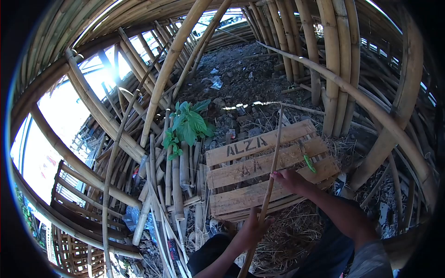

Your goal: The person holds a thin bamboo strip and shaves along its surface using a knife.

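A long thin bamboo strip (270,185) runs from the bottom middle up past a wooden slatted crate (232,178) marked with black letters. My left hand (252,230) is closed round the lower part of the strip, near the crate's front edge. Higher up, over the crate's slats, my right hand (288,180) pinches the same strip. A small bright green object (309,163) lies on the crate, just beyond my right forearm.
Leaning bamboo poles (167,69) stand at the left, with upright posts (331,69) at the right. A leafy green plant (189,125) grows beside cut bamboo lengths (176,190). Dry straw (292,236) lies below the crate, and a slatted bamboo frame (76,199) at lower left.
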Demonstrator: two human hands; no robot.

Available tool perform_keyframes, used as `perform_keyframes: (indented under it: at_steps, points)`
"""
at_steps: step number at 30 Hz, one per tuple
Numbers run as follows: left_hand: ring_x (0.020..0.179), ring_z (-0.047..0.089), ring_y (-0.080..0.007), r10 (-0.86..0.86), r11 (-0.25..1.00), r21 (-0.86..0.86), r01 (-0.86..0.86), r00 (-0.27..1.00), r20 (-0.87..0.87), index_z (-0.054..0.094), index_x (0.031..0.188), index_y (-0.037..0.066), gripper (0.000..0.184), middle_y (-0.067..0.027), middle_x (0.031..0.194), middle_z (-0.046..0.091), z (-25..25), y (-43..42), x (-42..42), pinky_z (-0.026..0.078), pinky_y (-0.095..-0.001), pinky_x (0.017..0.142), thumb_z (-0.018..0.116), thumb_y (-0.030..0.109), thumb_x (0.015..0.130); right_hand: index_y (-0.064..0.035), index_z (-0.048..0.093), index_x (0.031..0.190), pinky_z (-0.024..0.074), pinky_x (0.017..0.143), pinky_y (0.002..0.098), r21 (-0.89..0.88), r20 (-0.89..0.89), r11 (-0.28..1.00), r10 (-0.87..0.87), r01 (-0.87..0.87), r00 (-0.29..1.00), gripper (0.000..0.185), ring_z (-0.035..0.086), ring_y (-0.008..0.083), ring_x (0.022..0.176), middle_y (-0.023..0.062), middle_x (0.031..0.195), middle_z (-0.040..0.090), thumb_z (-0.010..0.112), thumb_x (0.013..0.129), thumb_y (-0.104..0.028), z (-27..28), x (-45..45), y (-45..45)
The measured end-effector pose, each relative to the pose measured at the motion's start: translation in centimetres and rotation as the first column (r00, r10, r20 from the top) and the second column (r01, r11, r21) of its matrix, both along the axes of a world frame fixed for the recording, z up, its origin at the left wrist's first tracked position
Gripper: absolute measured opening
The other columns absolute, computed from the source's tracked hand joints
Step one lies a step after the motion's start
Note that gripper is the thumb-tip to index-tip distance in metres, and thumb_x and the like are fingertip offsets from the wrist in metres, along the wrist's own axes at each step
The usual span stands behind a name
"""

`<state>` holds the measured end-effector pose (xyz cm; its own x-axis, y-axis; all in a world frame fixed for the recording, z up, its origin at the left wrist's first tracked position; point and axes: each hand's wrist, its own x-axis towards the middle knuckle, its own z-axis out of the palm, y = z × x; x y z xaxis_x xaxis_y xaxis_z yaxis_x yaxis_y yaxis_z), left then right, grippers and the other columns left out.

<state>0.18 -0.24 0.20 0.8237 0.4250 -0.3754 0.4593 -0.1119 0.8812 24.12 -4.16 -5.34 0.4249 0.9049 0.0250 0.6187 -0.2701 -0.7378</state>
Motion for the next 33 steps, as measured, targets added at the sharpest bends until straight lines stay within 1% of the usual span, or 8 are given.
perform_keyframes:
  at_steps: [6, 14, 18, 21, 24, 26, 30, 33]
  points:
    - [0.045, 0.043, -0.0069, -0.013, 1.0, 0.004, 0.013, 1.0, -0.005, 0.03, 0.111, 0.008, 0.039, 0.0019, 0.058, 0.043, 0.0, 0.0, 0.0, 0.038, -0.0228, 0.038, 0.058, 0.023, 0.089, -0.0008, 0.062, 0.08, 0.0462, 0.064, 0.0454, -0.009, 0.001, 1.0, -0.006, 0.006, 1.0, 0.054, 0.061, 0.0389, 0.068, 0.0206, 0.062, 0.059, 0.039, 0.091, -0.048, -0.4, 0.1, 0.1]
    - [0.044, 0.043, -0.007, -0.007, 1.0, -0.015, 0.007, 1.0, 0.015, 0.03, 0.11, 0.008, 0.039, 0.0022, 0.057, 0.043, 0.0, 0.0, 0.1, 0.037, -0.0227, 0.037, 0.059, 0.024, 0.089, -0.0017, 0.063, 0.084, 0.0463, 0.067, 0.0454, -0.011, -0.024, 1.0, 0.0, 0.0, 1.0, 0.052, 0.062, 0.0383, 0.072, 0.0214, 0.066, 0.06, 0.039, 0.091, -0.048, -0.1, 0.0, 0.0]
    - [0.043, 0.043, -0.007, 0.003, 1.0, 0.019, -0.003, 1.0, 0.017, 0.03, 0.109, 0.008, 0.039, 0.0024, 0.057, 0.042, -0.1, -0.1, 0.1, 0.037, -0.0229, 0.037, 0.059, 0.024, 0.089, -0.0021, 0.063, 0.084, 0.0464, 0.067, 0.0453, 0.007, -0.013, 1.0, 0.006, -0.006, 1.0, 0.052, 0.062, 0.0384, 0.072, 0.0212, 0.066, 0.06, 0.039, 0.091, -0.048, 0.2, -0.1, -0.1]
    - [0.043, 0.042, -0.007, 0.009, 1.0, -0.008, -0.009, 1.0, 0.018, 0.03, 0.109, 0.008, 0.039, 0.0025, 0.057, 0.042, -0.1, 0.0, 0.1, 0.036, -0.023, 0.037, 0.059, 0.023, 0.089, -0.0023, 0.063, 0.084, 0.0465, 0.066, 0.0452, -0.025, -0.008, 1.0, -0.008, 0.008, 1.0, 0.053, 0.062, 0.0383, 0.072, 0.0211, 0.065, 0.06, 0.038, 0.091, -0.048, 0.2, -0.1, -0.1]
    - [0.043, 0.042, -0.0071, 0.01, 1.0, -0.006, -0.01, 1.0, 0.019, 0.03, 0.109, 0.008, 0.039, 0.0024, 0.056, 0.042, 0.1, -0.1, 0.1, 0.036, -0.0232, 0.037, 0.059, 0.024, 0.089, -0.0021, 0.063, 0.083, 0.0465, 0.066, 0.0454, -0.03, -0.003, 1.0, -0.007, 0.007, 1.0, 0.054, 0.062, 0.0381, 0.071, 0.0207, 0.064, 0.06, 0.037, 0.091, -0.049, 0.3, -0.2, -0.2]
    - [0.043, 0.042, -0.0074, 0.007, 1.0, 0.024, -0.007, 1.0, 0.006, 0.03, 0.109, 0.008, 0.04, 0.0023, 0.056, 0.041, 0.4, -0.2, 0.1, 0.036, -0.0234, 0.037, 0.059, 0.025, 0.089, -0.0016, 0.063, 0.083, 0.0465, 0.065, 0.0457, -0.048, -0.026, 0.999, -0.009, 0.008, 1.0, 0.055, 0.062, 0.0384, 0.07, 0.0206, 0.064, 0.06, 0.037, 0.091, -0.049, 0.7, -0.3, -0.2]
    - [0.043, 0.041, -0.0076, 0.015, 1.0, -0.009, -0.015, 1.0, -0.01, 0.03, 0.11, 0.008, 0.04, 0.0021, 0.056, 0.041, 0.5, -0.2, 0.1, 0.036, -0.0236, 0.037, 0.059, 0.025, 0.088, -0.0015, 0.062, 0.082, 0.0464, 0.066, 0.0459, -0.029, -0.011, 1.0, -0.01, 0.01, 1.0, 0.055, 0.061, 0.0386, 0.07, 0.0206, 0.064, 0.06, 0.037, 0.091, -0.049, 0.6, -0.4, -0.2]
    - [0.043, 0.041, -0.0076, 0.02, 1.0, -0.009, -0.02, 1.0, 0.009, 0.03, 0.11, 0.009, 0.04, 0.002, 0.056, 0.04, 0.2, -0.1, 0.1, 0.036, -0.0235, 0.037, 0.059, 0.025, 0.089, -0.0016, 0.063, 0.083, 0.0464, 0.066, 0.046, -0.062, -0.014, 0.998, -0.014, 0.013, 1.0, 0.055, 0.061, 0.0387, 0.07, 0.0207, 0.064, 0.06, 0.036, 0.091, -0.049, 1.0, -0.4, -0.3]
